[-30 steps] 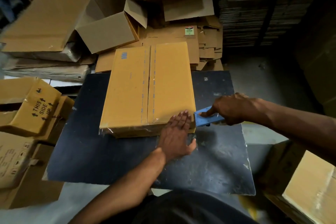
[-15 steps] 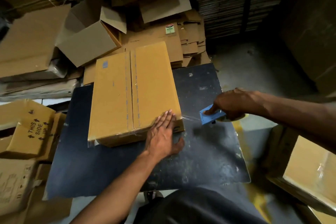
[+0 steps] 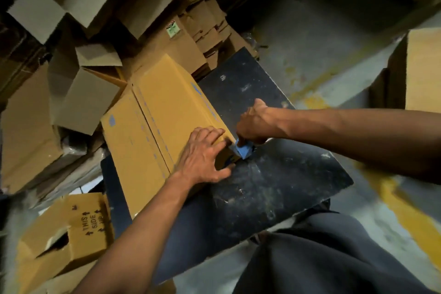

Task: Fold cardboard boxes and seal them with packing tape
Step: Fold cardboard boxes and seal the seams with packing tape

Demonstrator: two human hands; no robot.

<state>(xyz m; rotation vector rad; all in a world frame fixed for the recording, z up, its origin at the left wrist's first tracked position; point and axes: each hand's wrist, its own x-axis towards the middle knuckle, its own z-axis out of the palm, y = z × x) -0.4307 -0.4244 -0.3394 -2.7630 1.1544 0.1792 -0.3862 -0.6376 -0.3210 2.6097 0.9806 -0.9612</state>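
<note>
Box [image 3: 164, 124]: closed, flaps down, lying flat and skewed on the dark counter [image 3: 274, 186].
Left hand [image 3: 205, 154]: grip open, fingers spread, pressing the box's near corner, thumb down its side.
Right hand [image 3: 256, 124]: grip closed round the blue dispenser [image 3: 243, 150], held against that same corner.
Tape: too blurred to tell.
Surroundings: open box [image 3: 81, 93] behind; "THIS SIDE UP" box [image 3: 69, 231] lower left.
</note>
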